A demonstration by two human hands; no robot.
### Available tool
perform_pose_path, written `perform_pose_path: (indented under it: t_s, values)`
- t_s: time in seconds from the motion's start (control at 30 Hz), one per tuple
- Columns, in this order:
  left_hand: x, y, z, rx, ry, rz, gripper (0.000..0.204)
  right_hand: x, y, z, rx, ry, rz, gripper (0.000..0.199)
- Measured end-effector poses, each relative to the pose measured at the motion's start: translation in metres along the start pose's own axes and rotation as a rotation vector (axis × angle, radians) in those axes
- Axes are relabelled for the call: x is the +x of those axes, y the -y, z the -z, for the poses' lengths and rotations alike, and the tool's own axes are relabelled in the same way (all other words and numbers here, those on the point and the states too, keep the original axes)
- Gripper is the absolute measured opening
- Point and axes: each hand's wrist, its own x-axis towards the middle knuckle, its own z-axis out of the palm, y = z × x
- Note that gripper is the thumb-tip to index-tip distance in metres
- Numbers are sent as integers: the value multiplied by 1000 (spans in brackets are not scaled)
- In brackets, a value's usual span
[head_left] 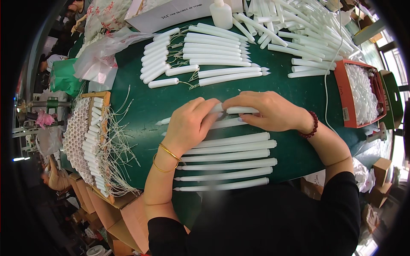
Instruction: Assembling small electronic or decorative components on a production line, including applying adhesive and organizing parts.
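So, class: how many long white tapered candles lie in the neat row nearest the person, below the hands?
6 long white tapered candles, stacked parallel on the green table, from just below the left hand down to the table's near edge. Others may hide under the hands.

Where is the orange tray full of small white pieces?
In the head view, the orange tray sits at the right edge of the green table, just beyond the right hand and below the heap of white tubes.

The middle of the white stick point(239, 110) is hidden under both hands. The pile of sticks point(299, 21) at the upper right is cut off by the edge. Far-left things are blurred.
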Motion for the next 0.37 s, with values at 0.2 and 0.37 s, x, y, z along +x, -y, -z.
perform_pose_path:
  t_s: [0.2, 0.37]
  values:
    - [0, 11, -14, -53, -32, -99, 23, 4, 3, 8, 108, 75, -287, 30]
    - [-1, 3, -11, -56, 76, 15, 23, 2, -7, 2, 68, 30, -169, 25]
